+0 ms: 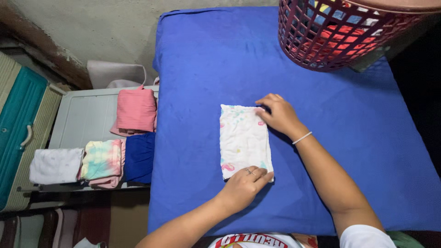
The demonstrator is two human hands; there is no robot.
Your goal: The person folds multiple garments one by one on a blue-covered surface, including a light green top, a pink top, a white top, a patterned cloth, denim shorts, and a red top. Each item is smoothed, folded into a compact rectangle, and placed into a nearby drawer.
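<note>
A small white cloth with pastel prints (pixel 242 138) lies folded into a rectangle on the blue mattress (pixel 202 69). My left hand (pixel 245 183) rests on its near right corner, fingers curled over the edge, with a ring on one finger. My right hand (pixel 279 115) presses the far right corner, fingers bent onto the fabric; a thin white bracelet circles that wrist. Both hands pinch or hold down the cloth's right edge.
A dark red plastic laundry basket (pixel 330 50) with clothes inside stands at the mattress's far right. Left of the mattress, a pale surface (pixel 82 119) carries folded items: pink (pixel 136 110), dark blue (pixel 139 157), tie-dye (pixel 102 160), white (pixel 56 165). A teal drawer unit (pixel 18 115) stands further left.
</note>
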